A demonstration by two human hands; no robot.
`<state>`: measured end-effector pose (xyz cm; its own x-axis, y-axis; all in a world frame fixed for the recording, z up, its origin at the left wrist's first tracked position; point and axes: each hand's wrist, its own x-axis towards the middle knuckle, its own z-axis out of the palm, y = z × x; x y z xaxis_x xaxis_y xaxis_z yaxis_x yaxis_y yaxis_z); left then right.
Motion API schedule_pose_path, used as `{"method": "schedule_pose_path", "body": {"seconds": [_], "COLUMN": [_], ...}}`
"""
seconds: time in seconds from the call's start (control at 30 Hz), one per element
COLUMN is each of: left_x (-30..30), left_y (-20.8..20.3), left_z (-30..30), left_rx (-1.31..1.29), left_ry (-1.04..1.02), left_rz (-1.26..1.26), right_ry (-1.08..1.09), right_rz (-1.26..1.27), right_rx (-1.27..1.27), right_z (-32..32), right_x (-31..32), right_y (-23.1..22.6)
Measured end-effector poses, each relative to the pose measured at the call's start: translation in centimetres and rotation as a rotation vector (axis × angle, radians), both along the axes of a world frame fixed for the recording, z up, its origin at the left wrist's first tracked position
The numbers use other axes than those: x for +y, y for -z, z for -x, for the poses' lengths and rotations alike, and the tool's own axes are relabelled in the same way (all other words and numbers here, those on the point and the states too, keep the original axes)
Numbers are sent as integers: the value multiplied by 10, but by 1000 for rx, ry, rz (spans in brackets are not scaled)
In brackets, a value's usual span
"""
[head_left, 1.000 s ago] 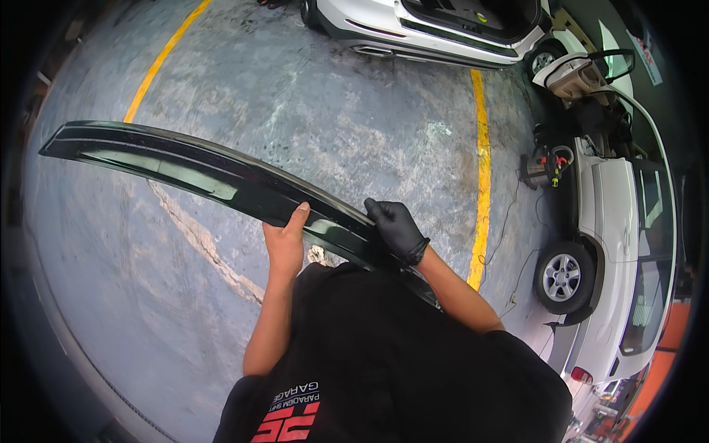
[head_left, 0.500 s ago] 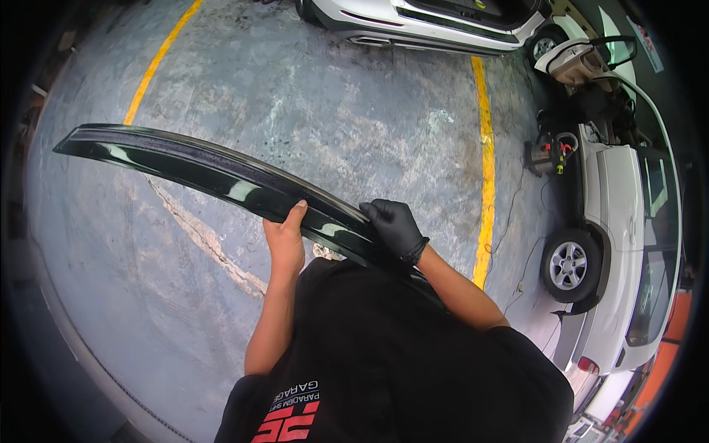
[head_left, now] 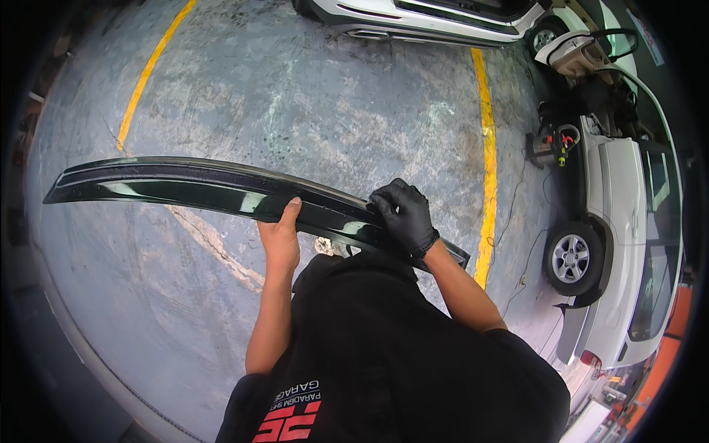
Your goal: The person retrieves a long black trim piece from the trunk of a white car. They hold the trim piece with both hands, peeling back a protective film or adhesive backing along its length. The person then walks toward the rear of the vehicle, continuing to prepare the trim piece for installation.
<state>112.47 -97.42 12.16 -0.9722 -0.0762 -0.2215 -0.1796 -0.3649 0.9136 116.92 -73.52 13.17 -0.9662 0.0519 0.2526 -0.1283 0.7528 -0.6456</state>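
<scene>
A long, curved, glossy dark car window visor (head_left: 199, 190) spans across in front of my body, with a ridged band and a paler rim along its far edge. My bare left hand (head_left: 281, 235) grips the near edge around the middle, thumb laid on top. In a black glove, my right hand (head_left: 408, 220) is closed in a pinch at the far edge, right of the left hand. What sits between those fingertips is too small to make out. The visor's right end passes beneath the right wrist, and its tapered left end hangs free above the floor.
The grey, worn floor (head_left: 332, 111) has yellow lines (head_left: 487, 162) and a rough crack (head_left: 214, 240). To the right stands a white car (head_left: 617, 192) with an open door. A dark machine with red parts (head_left: 550, 145) and a cable lie beside it. Another white car (head_left: 436, 28) is ahead.
The visor's left end has dropped nearer to me, so it lies more level, and its right end now shows. My right hand has shifted slightly right, its fingers drawn into a pinch.
</scene>
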Motion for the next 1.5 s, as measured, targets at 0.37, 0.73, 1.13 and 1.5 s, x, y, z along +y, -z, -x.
{"method": "schedule_pose_path", "body": {"seconds": [0.37, 0.73, 1.13, 1.5], "left_x": [0, 5, 3, 6], "left_y": [3, -7, 4, 1], "left_z": [-2, -6, -14, -11], "left_rx": [-4, -50, -71, -76], "left_ry": [119, 113, 92, 105], "left_rz": [15, -69, -85, -17], "right_ry": [419, -349, -118, -6], "right_rz": [420, 626, 587, 624], "right_rx": [213, -773, -527, -634], "right_z": [38, -1, -20, -16], "right_x": [37, 27, -8, -13], "right_y": [9, -24, -7, 10]}}
